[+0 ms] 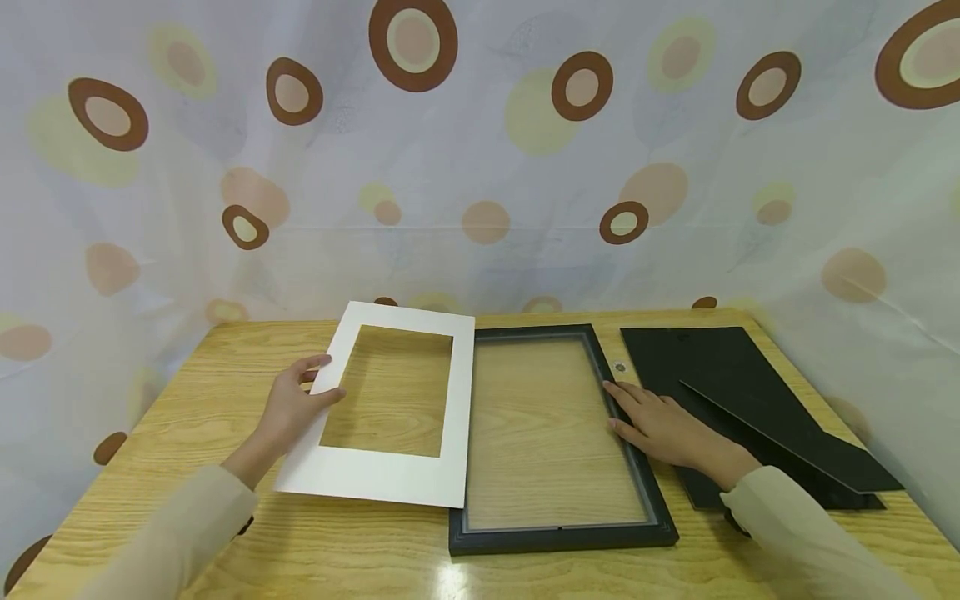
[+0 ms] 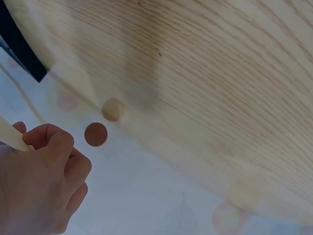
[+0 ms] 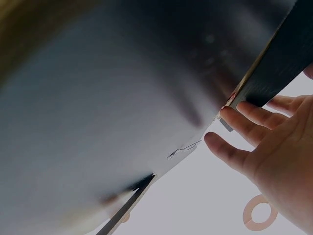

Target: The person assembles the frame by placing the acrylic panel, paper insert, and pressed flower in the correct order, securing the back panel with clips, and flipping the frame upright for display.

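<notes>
A white picture mat [image 1: 375, 475] with a rectangular window is tilted above the left of the table. My left hand [image 1: 288, 408] pinches its left edge between thumb and fingers; the left wrist view has the same hand [image 2: 44, 181] with a pale edge in its grip. Beside it lies a black picture frame [image 1: 562, 540], table grain showing through its middle, and the mat's right edge overlaps the frame's left side. On the frame's right side rests my right hand [image 1: 663, 425], fingers extended. In the right wrist view those fingers [image 3: 242, 125] are nearly straight at the dark frame edge.
Right of the frame lies a black backing board [image 1: 697, 358], with a slanted black flap [image 1: 795, 442] over its lower part, partly behind my right forearm. A small round piece [image 1: 619, 367] sits between frame and board. A patterned curtain [image 1: 450, 275] stands behind the wooden table [image 1: 180, 400].
</notes>
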A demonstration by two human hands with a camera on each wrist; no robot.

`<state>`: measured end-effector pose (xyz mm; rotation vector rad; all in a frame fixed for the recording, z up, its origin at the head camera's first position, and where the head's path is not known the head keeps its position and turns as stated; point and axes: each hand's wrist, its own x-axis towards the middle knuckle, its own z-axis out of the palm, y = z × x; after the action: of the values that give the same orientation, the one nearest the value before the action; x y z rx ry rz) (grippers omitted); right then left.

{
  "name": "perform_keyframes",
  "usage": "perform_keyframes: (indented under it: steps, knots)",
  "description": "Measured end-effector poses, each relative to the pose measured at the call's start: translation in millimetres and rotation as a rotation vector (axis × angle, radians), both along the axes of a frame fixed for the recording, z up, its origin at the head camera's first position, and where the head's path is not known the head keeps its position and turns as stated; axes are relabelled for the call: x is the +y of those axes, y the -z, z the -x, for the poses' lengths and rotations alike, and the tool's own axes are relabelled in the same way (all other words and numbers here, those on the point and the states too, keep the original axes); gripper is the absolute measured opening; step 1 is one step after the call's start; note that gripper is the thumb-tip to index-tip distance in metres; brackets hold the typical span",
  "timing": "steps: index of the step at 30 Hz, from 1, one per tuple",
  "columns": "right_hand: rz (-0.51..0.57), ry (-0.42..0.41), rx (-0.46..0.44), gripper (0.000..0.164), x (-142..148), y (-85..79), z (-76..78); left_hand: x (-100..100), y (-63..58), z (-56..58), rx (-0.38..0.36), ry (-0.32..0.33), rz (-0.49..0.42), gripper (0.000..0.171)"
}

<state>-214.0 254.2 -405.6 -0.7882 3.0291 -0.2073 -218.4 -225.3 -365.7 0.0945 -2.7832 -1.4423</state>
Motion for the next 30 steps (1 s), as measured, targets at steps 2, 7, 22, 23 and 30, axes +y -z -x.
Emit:
perform_keyframes:
  steps: [2, 7, 22, 23, 30]
  knots:
    - [-0.001, 0.001, -0.003, 0.059, 0.5, 1.2, 0.4, 7.8, 1.6, -0.4, -0.008, -0.008, -0.020, 0.059]
    - [0.002, 0.004, -0.012, 0.060, 1.0, 2.2, 0.5, 27.8, 5.4, -4.4, -0.017, -0.015, -0.054, 0.058]
    - [-0.002, 0.008, -0.009, 0.060, -0.1, 2.8, 1.4, 89.1, 18.0, -21.5, -0.005, -0.008, -0.126, 0.057]
    - [-0.002, 0.008, -0.009, 0.061, -0.1, 2.9, 1.4, 92.7, 18.7, -22.1, -0.009, -0.011, -0.136, 0.056]
    - [0.003, 0.015, -0.017, 0.061, 0.0, 2.2, 0.7, 117.6, 20.7, -24.1, 0.004, -0.030, -0.173, 0.049]
